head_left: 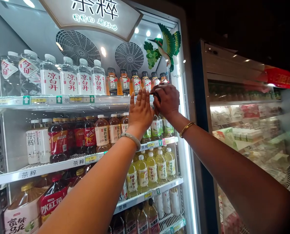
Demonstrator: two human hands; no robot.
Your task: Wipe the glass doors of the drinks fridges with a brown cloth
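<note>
My left hand is stretched out flat, palm forward, in front of the middle shelves of a lit drinks fridge, seemingly against its glass door. A pale bangle is round that wrist. Just right of it, my right hand is closed with bent fingers, close to the left fingertips. Something dark shows at its fingers, but I cannot make out what it is. A gold bangle circles the right wrist. Behind both hands stand dark-capped orange bottles and green-labelled bottles.
Clear water bottles line the top shelf, with red-labelled tea bottles below. Yellow drink bottles fill a lower shelf. A bird sticker marks the upper right. To the right stands another chilled cabinet with packaged goods.
</note>
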